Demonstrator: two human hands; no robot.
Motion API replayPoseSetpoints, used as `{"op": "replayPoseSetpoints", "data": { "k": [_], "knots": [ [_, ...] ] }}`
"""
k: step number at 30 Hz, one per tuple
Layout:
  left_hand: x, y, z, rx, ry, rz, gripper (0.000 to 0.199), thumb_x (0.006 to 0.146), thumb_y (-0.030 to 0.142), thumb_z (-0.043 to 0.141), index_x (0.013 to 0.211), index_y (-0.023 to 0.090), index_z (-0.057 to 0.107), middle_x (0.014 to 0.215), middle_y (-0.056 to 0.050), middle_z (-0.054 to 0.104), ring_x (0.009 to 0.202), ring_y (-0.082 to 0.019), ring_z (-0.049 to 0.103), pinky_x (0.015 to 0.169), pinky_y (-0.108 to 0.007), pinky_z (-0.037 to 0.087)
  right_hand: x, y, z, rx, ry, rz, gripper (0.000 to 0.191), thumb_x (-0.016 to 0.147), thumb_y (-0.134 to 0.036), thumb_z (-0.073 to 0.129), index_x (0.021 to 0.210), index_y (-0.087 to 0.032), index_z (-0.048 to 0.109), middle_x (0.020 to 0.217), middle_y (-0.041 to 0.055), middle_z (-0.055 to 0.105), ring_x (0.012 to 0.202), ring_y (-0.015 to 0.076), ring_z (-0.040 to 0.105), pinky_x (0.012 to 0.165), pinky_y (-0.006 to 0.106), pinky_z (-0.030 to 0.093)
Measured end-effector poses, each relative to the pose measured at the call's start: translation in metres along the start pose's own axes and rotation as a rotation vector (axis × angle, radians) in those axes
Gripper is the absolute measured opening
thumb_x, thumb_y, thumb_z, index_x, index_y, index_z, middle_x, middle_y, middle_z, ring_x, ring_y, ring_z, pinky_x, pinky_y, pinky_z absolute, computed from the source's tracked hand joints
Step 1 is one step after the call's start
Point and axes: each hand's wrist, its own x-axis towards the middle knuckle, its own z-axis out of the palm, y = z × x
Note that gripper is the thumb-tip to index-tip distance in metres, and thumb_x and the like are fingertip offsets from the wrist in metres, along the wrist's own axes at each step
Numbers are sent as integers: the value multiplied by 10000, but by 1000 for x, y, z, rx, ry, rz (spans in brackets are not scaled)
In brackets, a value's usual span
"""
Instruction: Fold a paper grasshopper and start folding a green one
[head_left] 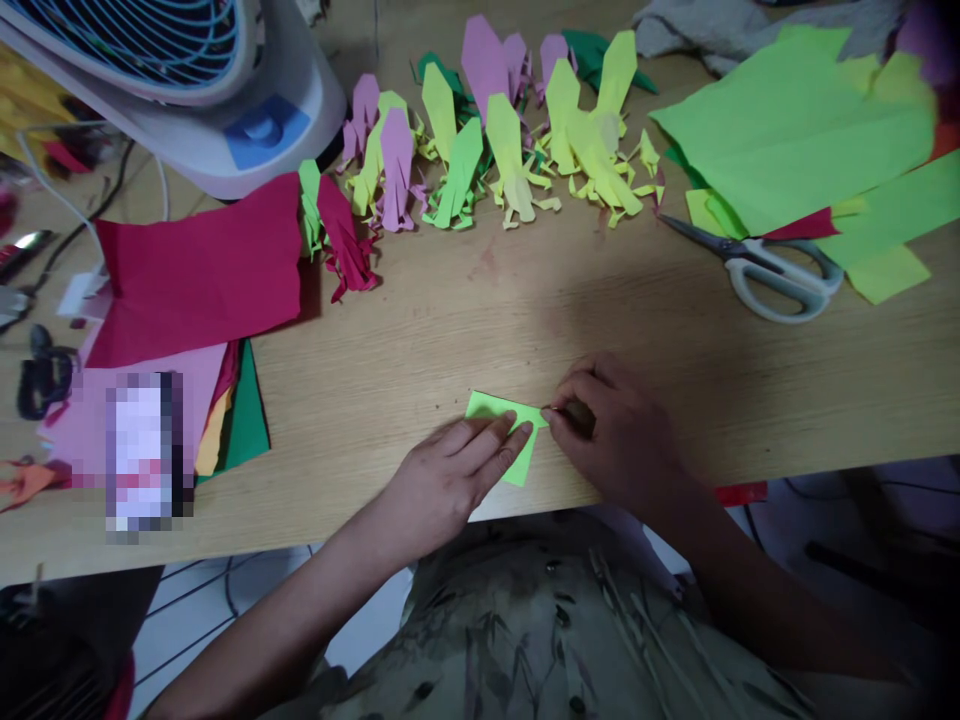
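Note:
A small folded piece of bright green paper (487,404) lies near the table's front edge. Across it rests my left hand (442,482), its fingers stretched out and pressing the paper down. At the paper's right corner, my right hand (622,430) is closed in a pinch between thumb and forefinger. Part of the paper is covered by the left fingers. Beyond the hands stands a row of folded paper figures, among them a yellow one (511,150), a purple one (397,165) and a red one (343,235).
Scissors (780,275) with pale handles lie at the right, beside large green sheets (795,140). On the left are a red sheet (202,270), pink paper (202,370) and a blurred-out object (142,450). A white fan (292,110) stands at the back left.

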Motion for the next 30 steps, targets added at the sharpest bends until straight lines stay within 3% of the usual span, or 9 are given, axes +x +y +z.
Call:
{"op": "replayPoseSetpoints", "data": {
  "k": [5,8,13,18,23,30],
  "knots": [
    [0,0,4,-22,11,-14,497,993,167,452,1483,93,417,1366,-136,580,1146,-247,543,1000,-360,494,-5,1,-3,42,53,-20,132,860,-80,568,933,-181,612,913,59,563,849,196,584,771,343,501],
    [0,0,5,-21,20,-10,487,990,168,461,1470,89,432,1357,-137,580,1127,-252,538,979,-361,497,-15,-3,-4,40,64,-120,212,922,-106,518,1076,-174,647,1016,102,576,930,211,595,816,360,511],
    [2,0,5,-15,43,-7,461,993,182,461,1443,82,457,1304,-139,602,1068,-249,550,942,-359,502,-35,-11,0,-288,-39,-292,343,954,-280,558,1279,-193,627,1273,189,586,1089,317,582,870,469,486],
    [1,2,6,-31,41,-10,497,995,184,461,1477,74,414,1345,-147,578,1132,-256,538,987,-359,487,-45,-13,4,-408,-79,-289,456,974,-345,529,1382,-140,555,1463,206,511,1285,330,509,952,462,451],
    [0,6,9,-60,62,-30,505,997,170,452,1483,42,397,1376,-181,555,1236,-274,500,1020,-394,489,-49,-14,6,-391,-104,-245,481,979,-327,515,1414,-123,519,1503,203,486,1349,328,472,1016,477,433],
    [2,14,12,-92,95,-112,483,1022,289,438,1443,52,454,1331,-172,586,1181,-273,533,1019,-429,494,-53,-14,8,-363,-112,-228,553,979,-304,488,1469,-53,432,1533,189,456,1411,300,422,1124,458,378]
  ]
}}
